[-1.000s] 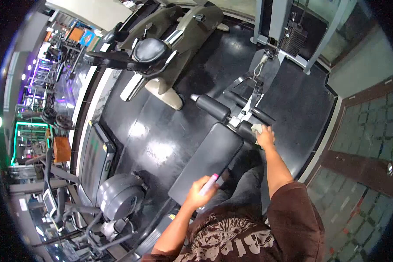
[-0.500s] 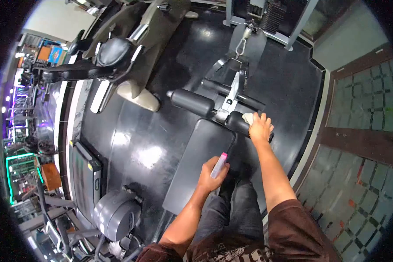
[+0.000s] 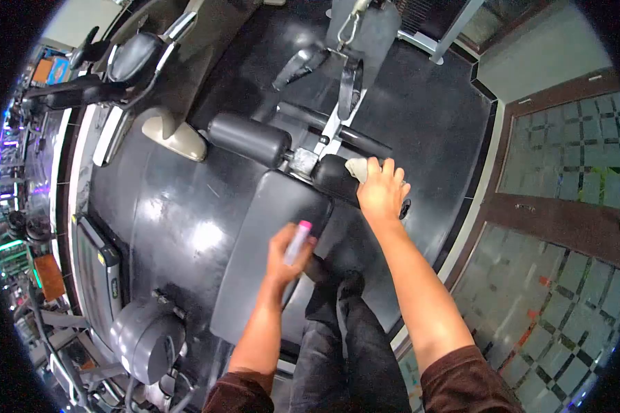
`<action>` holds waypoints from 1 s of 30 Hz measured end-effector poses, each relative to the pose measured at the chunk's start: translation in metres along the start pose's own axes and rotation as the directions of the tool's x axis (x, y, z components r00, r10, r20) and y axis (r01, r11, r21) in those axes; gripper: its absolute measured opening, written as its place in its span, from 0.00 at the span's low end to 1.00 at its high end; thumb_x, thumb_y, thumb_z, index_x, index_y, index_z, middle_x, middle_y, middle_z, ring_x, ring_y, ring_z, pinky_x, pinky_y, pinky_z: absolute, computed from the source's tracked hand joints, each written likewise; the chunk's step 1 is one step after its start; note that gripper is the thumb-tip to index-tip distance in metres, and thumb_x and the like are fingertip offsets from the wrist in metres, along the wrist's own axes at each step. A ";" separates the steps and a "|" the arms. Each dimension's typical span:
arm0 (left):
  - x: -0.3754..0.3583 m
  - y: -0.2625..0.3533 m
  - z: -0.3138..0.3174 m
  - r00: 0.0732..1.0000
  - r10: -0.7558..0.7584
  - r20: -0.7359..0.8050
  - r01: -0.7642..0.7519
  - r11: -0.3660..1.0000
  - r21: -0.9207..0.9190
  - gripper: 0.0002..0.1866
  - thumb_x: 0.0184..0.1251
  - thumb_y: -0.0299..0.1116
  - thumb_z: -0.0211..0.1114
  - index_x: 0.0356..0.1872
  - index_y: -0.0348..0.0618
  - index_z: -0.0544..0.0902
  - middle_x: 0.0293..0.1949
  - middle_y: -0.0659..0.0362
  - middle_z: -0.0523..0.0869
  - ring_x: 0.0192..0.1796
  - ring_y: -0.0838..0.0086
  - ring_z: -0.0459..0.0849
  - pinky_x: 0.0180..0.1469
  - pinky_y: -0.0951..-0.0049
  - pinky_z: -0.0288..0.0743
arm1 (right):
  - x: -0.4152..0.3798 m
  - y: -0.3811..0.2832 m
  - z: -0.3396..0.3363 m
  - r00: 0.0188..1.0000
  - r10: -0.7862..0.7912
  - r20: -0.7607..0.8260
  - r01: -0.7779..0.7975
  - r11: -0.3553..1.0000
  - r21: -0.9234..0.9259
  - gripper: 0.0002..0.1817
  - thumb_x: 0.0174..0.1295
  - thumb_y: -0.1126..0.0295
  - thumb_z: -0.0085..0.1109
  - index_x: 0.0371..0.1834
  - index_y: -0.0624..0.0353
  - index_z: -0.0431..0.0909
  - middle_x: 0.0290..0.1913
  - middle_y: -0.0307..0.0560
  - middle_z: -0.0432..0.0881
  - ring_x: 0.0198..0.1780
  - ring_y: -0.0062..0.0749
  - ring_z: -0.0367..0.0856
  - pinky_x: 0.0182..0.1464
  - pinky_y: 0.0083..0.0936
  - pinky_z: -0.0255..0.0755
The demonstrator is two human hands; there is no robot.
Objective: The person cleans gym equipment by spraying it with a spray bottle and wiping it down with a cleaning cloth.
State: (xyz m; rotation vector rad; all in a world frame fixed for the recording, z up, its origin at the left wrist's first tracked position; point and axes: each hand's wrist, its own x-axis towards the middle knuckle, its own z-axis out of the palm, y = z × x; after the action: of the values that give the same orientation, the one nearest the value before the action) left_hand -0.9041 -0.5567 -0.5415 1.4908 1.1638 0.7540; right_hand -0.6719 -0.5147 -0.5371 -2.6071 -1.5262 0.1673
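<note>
My right hand (image 3: 380, 196) presses a pale cloth (image 3: 356, 168) against the black roller pad (image 3: 333, 176) on the right side of the machine. Wrapped in my left hand (image 3: 280, 257) is a translucent bottle with a pink top (image 3: 297, 242), slightly blurred and pointing up and away from me. That hand hovers over the long black padded bench (image 3: 258, 258). A second roller pad (image 3: 249, 140) sits left of the metal joint (image 3: 302, 162) between the pads.
Beyond the pads, a strap handle (image 3: 351, 86) hangs from a carabiner (image 3: 351, 31). At left stand an exercise machine with a beige foot (image 3: 176, 138), a treadmill (image 3: 107, 268) and a round grey housing (image 3: 145, 337). A glass-panelled door (image 3: 558, 275) lines the right.
The view has shifted, so machine and hands appear further left. The cloth remains on the right roller pad in my right hand; my left hand still grips the bottle, now more upright.
</note>
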 end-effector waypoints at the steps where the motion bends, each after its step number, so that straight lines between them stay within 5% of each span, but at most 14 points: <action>1: -0.003 -0.017 -0.001 0.994 -0.045 -0.096 0.045 0.999 -0.006 0.05 0.59 0.26 0.67 0.31 0.38 0.79 0.28 0.53 0.78 0.31 0.63 0.79 0.35 0.66 0.72 | -0.001 0.002 0.003 1.000 -0.008 -0.003 0.008 1.000 0.014 0.17 0.58 0.68 0.62 0.52 0.47 0.80 0.53 0.47 0.76 0.55 0.49 0.75 0.49 0.52 0.69; 3: -0.006 -0.048 -0.014 0.986 -0.093 -0.140 0.107 0.990 0.092 0.04 0.63 0.28 0.66 0.34 0.39 0.81 0.33 0.61 0.82 0.34 0.77 0.81 0.37 0.73 0.76 | -0.001 0.004 0.004 1.000 -0.027 -0.004 0.027 0.999 0.039 0.17 0.57 0.68 0.62 0.52 0.47 0.80 0.53 0.47 0.75 0.55 0.49 0.75 0.49 0.52 0.70; 6: -0.009 -0.076 -0.017 0.969 -0.022 -0.246 0.040 0.997 0.069 0.11 0.69 0.36 0.66 0.36 0.37 0.79 0.32 0.61 0.81 0.32 0.77 0.81 0.37 0.73 0.78 | -0.003 0.007 0.008 0.998 -0.051 -0.028 0.052 0.998 0.027 0.18 0.58 0.68 0.62 0.53 0.49 0.78 0.53 0.49 0.75 0.55 0.50 0.74 0.50 0.53 0.70; 9: -0.010 -0.079 -0.005 0.926 -0.077 -0.369 0.043 0.994 -0.099 0.07 0.66 0.29 0.66 0.35 0.35 0.81 0.29 0.57 0.82 0.30 0.74 0.81 0.36 0.71 0.76 | -0.002 0.006 0.006 0.998 -0.066 -0.020 0.067 0.996 0.051 0.21 0.56 0.67 0.65 0.55 0.53 0.76 0.54 0.49 0.75 0.56 0.51 0.74 0.53 0.54 0.69; 18: -0.006 -0.112 0.001 0.913 0.051 -0.405 -0.008 0.994 0.107 0.08 0.63 0.30 0.70 0.35 0.38 0.81 0.24 0.67 0.78 0.26 0.82 0.72 0.31 0.76 0.70 | -0.014 0.020 0.012 0.920 -0.310 -0.239 0.359 0.912 0.198 0.27 0.57 0.58 0.67 0.58 0.55 0.72 0.57 0.51 0.72 0.58 0.50 0.69 0.55 0.52 0.66; 20: -0.004 -0.102 0.007 0.916 0.086 -0.393 -0.001 0.977 0.212 0.10 0.59 0.30 0.72 0.36 0.37 0.81 0.21 0.62 0.80 0.23 0.76 0.76 0.31 0.73 0.72 | -0.019 0.023 0.008 0.907 -0.366 -0.211 0.399 0.906 0.144 0.28 0.59 0.61 0.66 0.61 0.56 0.68 0.56 0.53 0.73 0.56 0.53 0.71 0.54 0.51 0.68; 23: 0.002 -0.103 0.016 0.921 0.095 -0.378 0.012 0.963 0.271 0.16 0.52 0.33 0.78 0.38 0.38 0.83 0.23 0.52 0.82 0.24 0.70 0.80 0.32 0.71 0.75 | -0.001 0.016 0.007 0.915 -0.335 -0.225 0.394 0.861 0.321 0.26 0.59 0.67 0.65 0.60 0.57 0.68 0.53 0.54 0.74 0.54 0.56 0.75 0.52 0.50 0.71; 24: 0.003 -0.106 0.017 0.917 0.131 -0.376 -0.009 0.950 0.311 0.17 0.51 0.34 0.79 0.38 0.37 0.82 0.23 0.52 0.82 0.24 0.70 0.80 0.32 0.71 0.75 | 0.007 0.007 0.004 0.865 -0.394 -0.310 0.489 0.800 0.348 0.25 0.59 0.71 0.64 0.59 0.57 0.68 0.51 0.56 0.75 0.52 0.58 0.76 0.51 0.50 0.72; 30: 0.003 -0.104 0.018 0.926 0.079 -0.369 0.046 0.947 0.319 0.18 0.51 0.35 0.80 0.38 0.37 0.82 0.22 0.57 0.81 0.24 0.75 0.78 0.31 0.73 0.73 | 0.015 -0.020 0.010 0.719 -0.655 -0.231 0.693 0.699 0.176 0.21 0.51 0.70 0.71 0.51 0.44 0.81 0.53 0.43 0.76 0.52 0.47 0.76 0.51 0.42 0.75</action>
State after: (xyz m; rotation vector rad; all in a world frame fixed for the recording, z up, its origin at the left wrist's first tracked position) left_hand -0.9153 -0.5624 -0.6468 1.6703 1.6312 0.9238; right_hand -0.6835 -0.4912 -0.5448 -1.6660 -2.1217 0.0772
